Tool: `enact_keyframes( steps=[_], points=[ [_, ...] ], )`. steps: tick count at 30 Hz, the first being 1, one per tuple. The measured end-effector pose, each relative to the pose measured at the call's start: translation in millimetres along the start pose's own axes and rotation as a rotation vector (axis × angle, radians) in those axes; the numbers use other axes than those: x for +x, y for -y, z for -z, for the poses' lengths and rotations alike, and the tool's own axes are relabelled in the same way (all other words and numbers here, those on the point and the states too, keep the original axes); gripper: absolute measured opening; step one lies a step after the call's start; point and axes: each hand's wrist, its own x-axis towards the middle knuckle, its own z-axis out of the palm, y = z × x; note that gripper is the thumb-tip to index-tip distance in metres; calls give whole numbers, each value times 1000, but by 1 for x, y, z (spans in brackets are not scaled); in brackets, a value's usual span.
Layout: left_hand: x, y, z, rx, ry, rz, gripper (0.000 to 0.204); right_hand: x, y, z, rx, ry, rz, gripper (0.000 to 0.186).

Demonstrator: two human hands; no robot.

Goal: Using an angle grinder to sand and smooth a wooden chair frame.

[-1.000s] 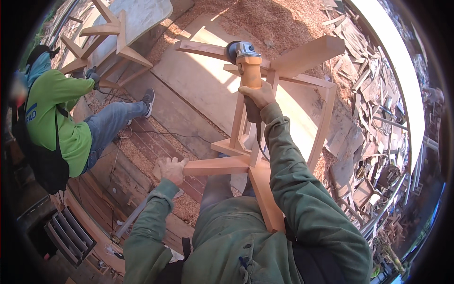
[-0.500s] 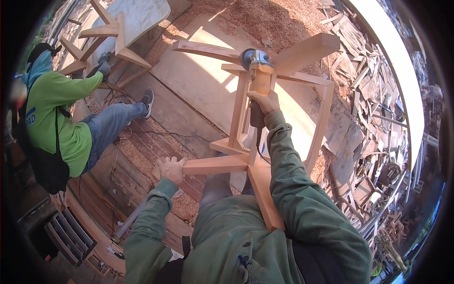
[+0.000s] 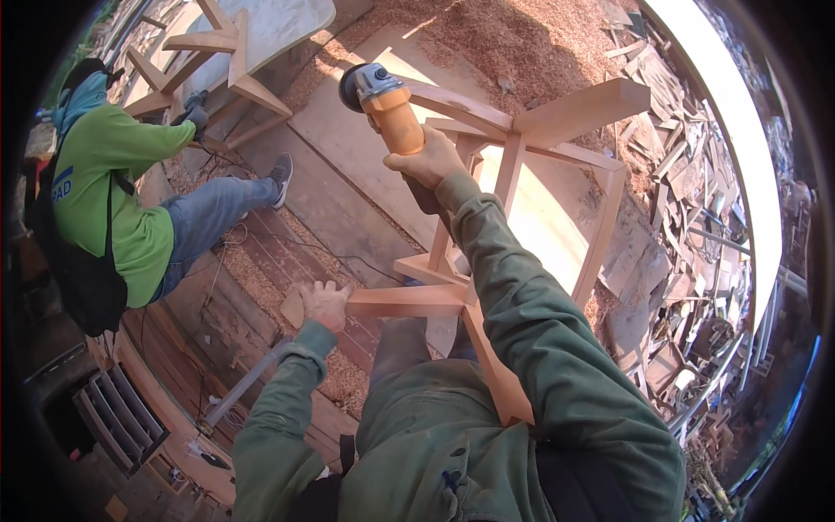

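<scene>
My right hand (image 3: pixel 430 159) is wrapped around an orange angle grinder (image 3: pixel 396 120). Its dark disc sits at the far left end of a curved wooden leg (image 3: pixel 465 109); whether the two touch, I cannot tell. That leg belongs to a bare wooden furniture frame (image 3: pixel 602 230) lying in front of me with its legs splayed. My left hand (image 3: pixel 323 306) holds the end of the frame's near left leg (image 3: pixel 404 301), fingers over the tip. Another near leg (image 3: pixel 496 370) points toward my body. My right forearm hides part of the frame's middle.
At left a co-worker in a green shirt (image 3: pixel 113 191) bends over another wooden frame (image 3: pixel 239 65) beside a pale tabletop (image 3: pixel 287 30). Sawdust (image 3: pixel 496 43) covers the far floor. Scrap wood (image 3: pixel 674 157) is heaped at right. A thin cable (image 3: pixel 326 254) crosses the floorboards.
My right hand has carried the grinder leftward from the frame's joint to the far leg's outer end. My left hand stays on the near leg. The view has shifted slightly.
</scene>
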Motion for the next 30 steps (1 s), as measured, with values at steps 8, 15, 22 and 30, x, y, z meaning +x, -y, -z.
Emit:
enact_keyframes(
  steps=[8, 15, 22, 30],
  points=[
    [0, 1, 8, -35, 24, 1, 52, -16, -37, 28, 349, -45, -156, 33],
    [2, 5, -2, -47, -12, -2, 51, -42, -85, 58, 351, -196, -224, 35],
    [1, 2, 5, -53, 33, 11, 51, -51, -102, 74, 484, -319, -311, 33],
    [8, 3, 5, -34, 14, 0, 52, -63, -97, 64, 540, -318, -363, 35]
  ],
)
